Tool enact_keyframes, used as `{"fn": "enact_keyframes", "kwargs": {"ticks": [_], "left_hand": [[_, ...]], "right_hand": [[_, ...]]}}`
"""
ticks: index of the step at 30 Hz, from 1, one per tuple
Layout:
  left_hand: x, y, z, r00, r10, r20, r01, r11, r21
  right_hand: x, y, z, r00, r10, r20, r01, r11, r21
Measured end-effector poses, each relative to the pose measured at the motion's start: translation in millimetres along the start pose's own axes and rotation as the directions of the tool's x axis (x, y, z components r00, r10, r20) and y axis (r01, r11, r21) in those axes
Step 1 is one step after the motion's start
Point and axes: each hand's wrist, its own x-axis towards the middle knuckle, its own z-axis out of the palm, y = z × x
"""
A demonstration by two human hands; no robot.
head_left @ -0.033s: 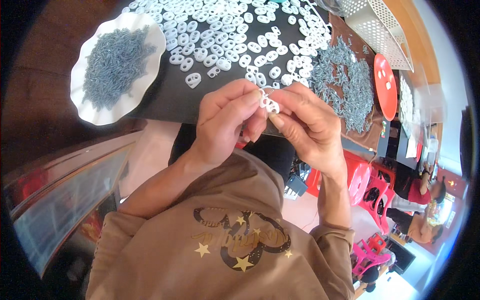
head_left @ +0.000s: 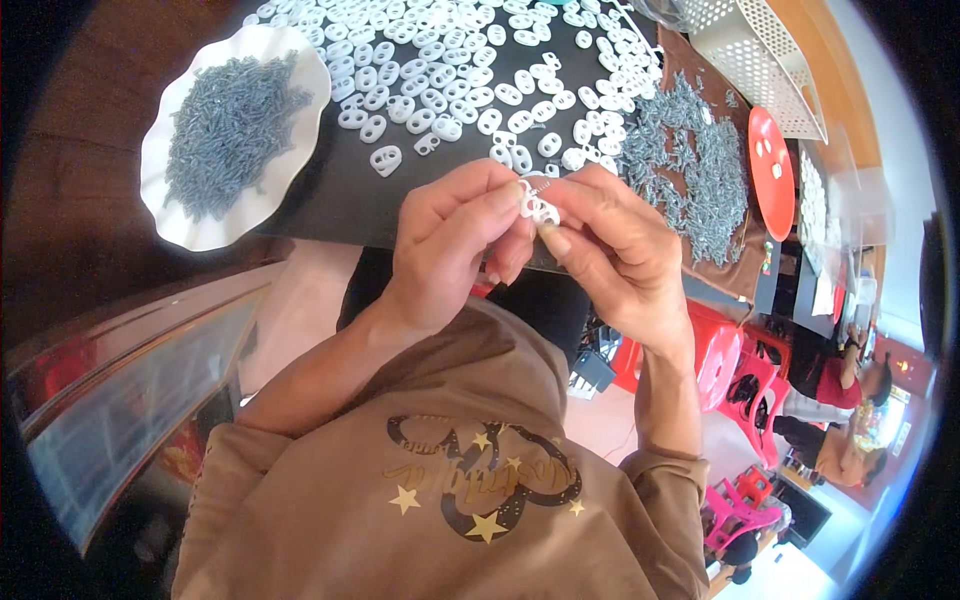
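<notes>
My left hand [head_left: 450,235] pinches one end of a small white plastic clip with round holes [head_left: 540,209], thumb against forefinger. The fingers of my right hand [head_left: 630,250] are closed on its other end, with the thumb below. A thin metal screw [head_left: 541,187] sticks up at a slant between my fingertips, beside the clip; its lower end is hidden, so I cannot tell whether it sits in the clip. Many like white clips [head_left: 430,75] lie loose on the black tabletop [head_left: 345,200] beyond my hands.
To the left stands a white scalloped plate [head_left: 165,215] heaped with grey screws [head_left: 230,130]. More screws [head_left: 690,170] spread over a brown cloth [head_left: 740,275] at right, near a red plate [head_left: 765,205] and a perforated white basket [head_left: 760,60]. Pink chairs [head_left: 740,510] and other people [head_left: 840,400] are farther right.
The screw and clip between my fingertips have turned slightly, and the screw shows more clearly. Both hands stay in nearly the same place.
</notes>
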Motion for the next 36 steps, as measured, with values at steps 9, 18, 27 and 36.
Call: {"fn": "enact_keyframes", "kwargs": {"ticks": [9, 18, 27, 36], "left_hand": [[-4, 3, 1, 0.993, 0.017, 0.119, -0.052, 0.953, 0.3], [-2, 2, -1, 0.986, 0.06, 0.156, -0.117, 0.913, 0.391], [0, -1, 2, 0.979, 0.137, 0.15, -0.192, 0.865, 0.464], [1, -1, 1, 0.987, 0.097, 0.131, -0.148, 0.869, 0.472]], "right_hand": [[-1, -16, -17, 0.853, 0.522, 0.01, -0.492, 0.798, 0.348], [3, -10, -20, 0.903, 0.428, -0.028, -0.377, 0.824, 0.423], [0, -10, -13, 0.905, 0.406, -0.126, -0.325, 0.852, 0.41], [-2, -8, -7, 0.901, 0.389, -0.192, -0.307, 0.884, 0.353]]}}
